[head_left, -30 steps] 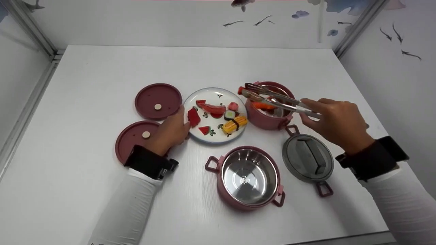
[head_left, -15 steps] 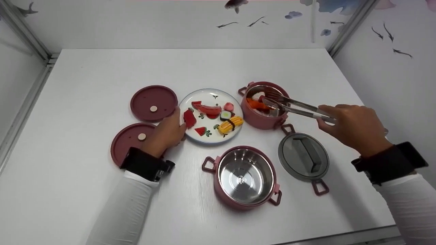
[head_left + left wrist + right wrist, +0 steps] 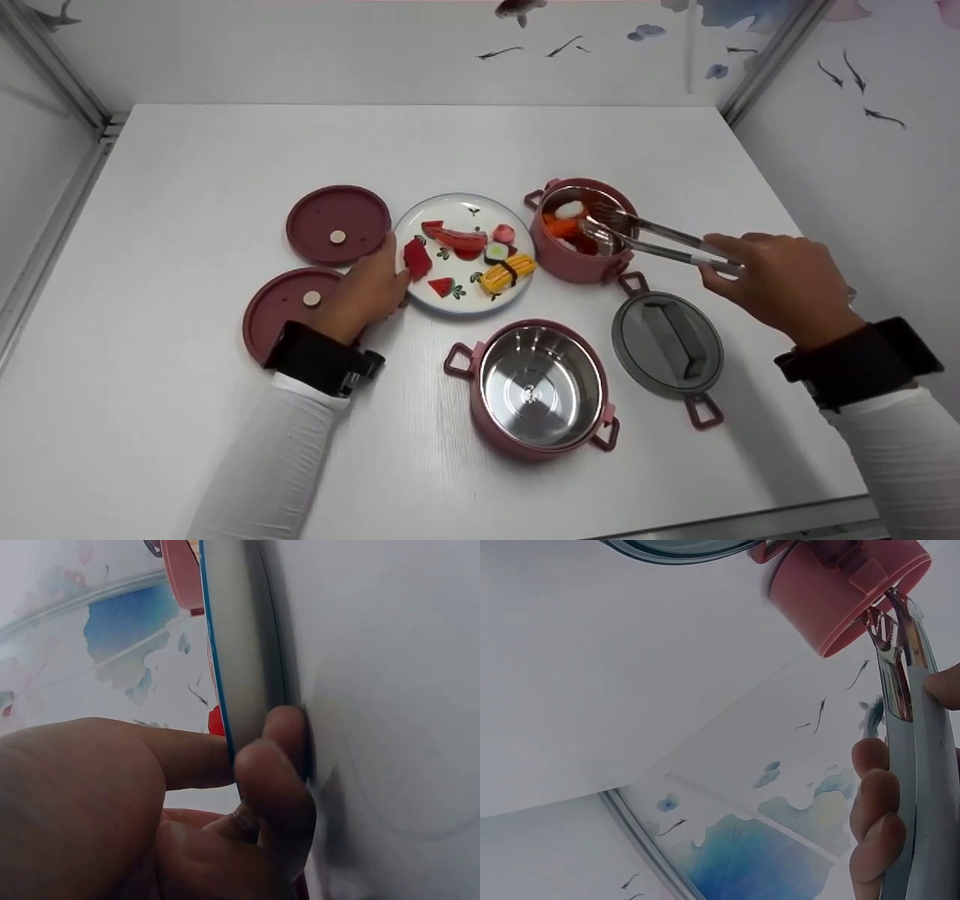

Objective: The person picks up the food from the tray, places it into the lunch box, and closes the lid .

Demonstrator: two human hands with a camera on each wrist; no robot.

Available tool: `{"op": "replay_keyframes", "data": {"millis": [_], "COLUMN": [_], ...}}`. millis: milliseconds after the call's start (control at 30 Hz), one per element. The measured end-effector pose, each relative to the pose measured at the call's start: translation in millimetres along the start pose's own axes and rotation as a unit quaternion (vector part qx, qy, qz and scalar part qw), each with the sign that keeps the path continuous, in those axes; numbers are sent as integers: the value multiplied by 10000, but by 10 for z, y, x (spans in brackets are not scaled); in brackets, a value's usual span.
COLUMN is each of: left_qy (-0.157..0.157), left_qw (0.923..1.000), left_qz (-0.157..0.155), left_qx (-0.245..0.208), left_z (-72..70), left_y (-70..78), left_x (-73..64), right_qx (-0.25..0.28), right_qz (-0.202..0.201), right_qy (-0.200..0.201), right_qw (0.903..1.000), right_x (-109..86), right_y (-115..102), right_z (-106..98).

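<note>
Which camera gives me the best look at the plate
Head view: nearly the whole plate shows from above, with food on it. The left wrist view catches only part of it, edge-on, at the left hand; the right wrist view shows none.

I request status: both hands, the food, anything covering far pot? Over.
Left hand grips plate at edge. Right hand holds tongs reaching into far pot. Food on plate and in pot. Grey lid aside, pot uncovered.
</note>
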State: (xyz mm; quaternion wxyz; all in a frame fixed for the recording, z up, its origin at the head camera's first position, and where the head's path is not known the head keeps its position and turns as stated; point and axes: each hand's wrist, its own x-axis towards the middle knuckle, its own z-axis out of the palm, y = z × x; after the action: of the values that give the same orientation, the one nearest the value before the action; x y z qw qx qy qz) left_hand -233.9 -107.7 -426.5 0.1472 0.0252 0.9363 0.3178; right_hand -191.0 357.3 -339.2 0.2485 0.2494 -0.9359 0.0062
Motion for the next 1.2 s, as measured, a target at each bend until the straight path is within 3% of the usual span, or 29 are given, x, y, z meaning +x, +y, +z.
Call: {"op": "replay_keyframes", "data": {"millis": [167, 433, 600, 933, 1200], "left_qy": [87, -29, -139, -7, 212], "left_qw": [9999, 9980, 9966, 9957, 9985], "left_qz": [45, 79, 101, 47, 183], "left_qx": [-26, -623, -808, -928, -479], "left_z": [1, 15, 39, 49, 21], "left_y": [-26, 34, 53, -34, 0], "left_x": [-33, 0, 26, -29, -20], "right_qx": [106, 344, 530, 623, 677], "right_qz": [28, -108, -218, -556, -594], "right_qy": [5, 336, -107, -1129, -1009], "right_qw": [9999, 9988, 9983, 9901, 9908], "right_x": [46, 192, 377, 832, 910], "right_y": [-51, -230, -484, -972, -1066], "right_z": [19, 63, 149, 432, 567]}}
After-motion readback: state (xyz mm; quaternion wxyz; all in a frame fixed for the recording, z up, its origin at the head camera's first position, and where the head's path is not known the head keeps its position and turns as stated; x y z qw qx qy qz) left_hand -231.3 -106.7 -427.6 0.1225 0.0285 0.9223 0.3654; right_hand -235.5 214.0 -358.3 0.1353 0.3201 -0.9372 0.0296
